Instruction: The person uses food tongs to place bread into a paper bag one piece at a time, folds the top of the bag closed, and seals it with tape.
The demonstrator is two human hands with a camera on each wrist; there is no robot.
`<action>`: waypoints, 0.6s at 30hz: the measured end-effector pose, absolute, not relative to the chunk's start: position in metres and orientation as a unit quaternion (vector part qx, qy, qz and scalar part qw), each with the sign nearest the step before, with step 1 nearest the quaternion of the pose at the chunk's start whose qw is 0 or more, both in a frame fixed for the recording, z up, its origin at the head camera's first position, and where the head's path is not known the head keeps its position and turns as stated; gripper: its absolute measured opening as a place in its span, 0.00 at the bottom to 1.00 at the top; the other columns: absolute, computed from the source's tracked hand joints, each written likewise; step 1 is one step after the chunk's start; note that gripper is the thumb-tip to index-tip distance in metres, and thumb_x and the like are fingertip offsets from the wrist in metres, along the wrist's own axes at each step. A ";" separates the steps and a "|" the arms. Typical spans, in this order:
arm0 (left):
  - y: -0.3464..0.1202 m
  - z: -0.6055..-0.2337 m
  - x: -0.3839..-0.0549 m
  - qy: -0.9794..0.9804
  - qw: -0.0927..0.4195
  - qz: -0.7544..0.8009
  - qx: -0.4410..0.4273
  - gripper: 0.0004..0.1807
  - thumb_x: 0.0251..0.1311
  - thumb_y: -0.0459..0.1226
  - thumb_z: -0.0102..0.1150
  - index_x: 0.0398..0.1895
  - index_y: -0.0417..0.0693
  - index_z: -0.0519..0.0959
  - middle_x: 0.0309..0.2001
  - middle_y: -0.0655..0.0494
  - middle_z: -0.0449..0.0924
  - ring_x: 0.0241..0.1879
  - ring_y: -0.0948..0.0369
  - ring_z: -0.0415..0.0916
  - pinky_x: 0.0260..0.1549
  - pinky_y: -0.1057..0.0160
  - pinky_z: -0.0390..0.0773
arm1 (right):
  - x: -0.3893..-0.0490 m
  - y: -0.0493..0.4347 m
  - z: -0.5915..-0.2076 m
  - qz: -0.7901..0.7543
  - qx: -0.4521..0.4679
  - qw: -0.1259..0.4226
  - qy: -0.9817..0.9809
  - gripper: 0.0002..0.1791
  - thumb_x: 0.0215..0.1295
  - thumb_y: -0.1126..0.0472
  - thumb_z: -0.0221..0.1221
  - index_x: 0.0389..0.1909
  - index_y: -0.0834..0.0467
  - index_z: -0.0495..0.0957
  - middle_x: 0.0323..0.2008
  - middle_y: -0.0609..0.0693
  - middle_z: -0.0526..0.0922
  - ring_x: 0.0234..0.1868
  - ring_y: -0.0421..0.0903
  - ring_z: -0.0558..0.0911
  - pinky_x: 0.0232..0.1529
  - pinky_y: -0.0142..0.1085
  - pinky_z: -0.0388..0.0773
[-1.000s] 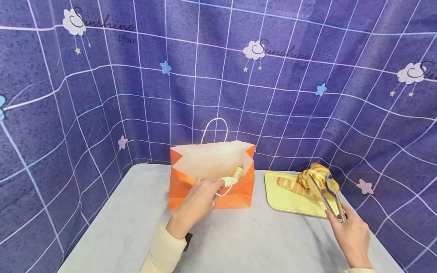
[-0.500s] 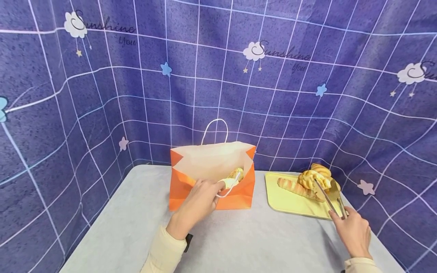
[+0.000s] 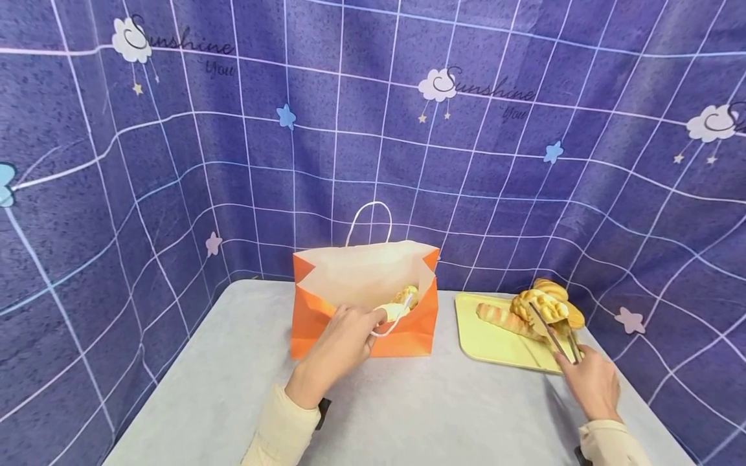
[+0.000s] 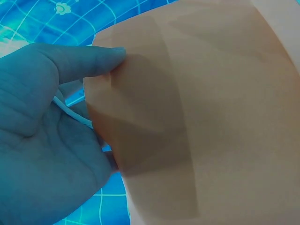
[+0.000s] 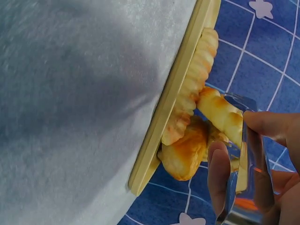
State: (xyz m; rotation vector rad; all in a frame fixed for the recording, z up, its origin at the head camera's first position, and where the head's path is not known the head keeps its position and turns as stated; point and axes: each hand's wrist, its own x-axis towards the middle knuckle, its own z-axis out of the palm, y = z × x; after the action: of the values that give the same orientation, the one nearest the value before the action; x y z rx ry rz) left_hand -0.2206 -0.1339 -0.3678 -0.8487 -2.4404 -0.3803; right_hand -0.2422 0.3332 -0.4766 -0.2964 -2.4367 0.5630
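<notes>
My left hand [image 3: 340, 343] pinches the front rim of an orange paper bag [image 3: 402, 342]. In the left wrist view the thumb [image 4: 101, 61] lies against the bag's inner face [image 4: 225, 117], and a handle cord [image 4: 72, 112] runs by the palm. A bread [image 3: 410, 296] shows inside the bag's mouth. My right hand [image 3: 594, 385] holds metal tongs [image 3: 546, 329], also seen as a shiny band [image 5: 255, 164] in the right wrist view. The tongs' arms stand about a braided bread [image 3: 548, 304] over the yellow tray [image 3: 484, 348]; whether it is raised is hard to tell.
A long ridged bread [image 3: 501, 318] lies on the tray, with another roll [image 3: 550, 288] behind and one [image 3: 576, 317] at the right. The pale tabletop [image 3: 408, 414] extends in front. A blue gridded curtain [image 3: 484, 168] surrounds the back and sides.
The tongs have moved left and their arms have drawn closer together about the braided bread. My right hand shifted slightly left and up. The left hand stays on the bag's rim.
</notes>
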 end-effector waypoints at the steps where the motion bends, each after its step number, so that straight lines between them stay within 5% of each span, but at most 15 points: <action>1: -0.134 -0.368 -0.220 -0.902 0.260 -0.142 -0.313 0.14 0.47 0.25 0.65 0.30 0.53 0.78 0.23 0.65 0.74 0.25 0.64 0.69 0.36 0.61 0.68 | -0.243 0.333 -0.477 0.213 -0.113 0.306 -0.921 0.24 0.55 0.53 0.69 0.46 0.68 0.81 0.30 0.69 0.82 0.28 0.70 0.79 0.19 0.50 0.66; 18: -0.133 -0.368 -0.218 -0.894 0.284 -0.138 -0.320 0.14 0.46 0.24 0.64 0.29 0.52 0.76 0.21 0.63 0.72 0.24 0.63 0.72 0.36 0.60 0.70 | -0.245 0.327 -0.488 0.214 -0.111 0.306 -0.921 0.19 0.61 0.59 0.64 0.48 0.67 0.81 0.39 0.76 0.80 0.34 0.77 0.78 0.27 0.62 0.68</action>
State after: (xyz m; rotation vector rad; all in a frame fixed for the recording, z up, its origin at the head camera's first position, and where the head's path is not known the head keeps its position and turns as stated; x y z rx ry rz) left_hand -0.2181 -0.1333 -0.3676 -0.8552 -2.3916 -0.3689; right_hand -0.2449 0.3271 -0.4884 -0.2951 -2.4379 0.5678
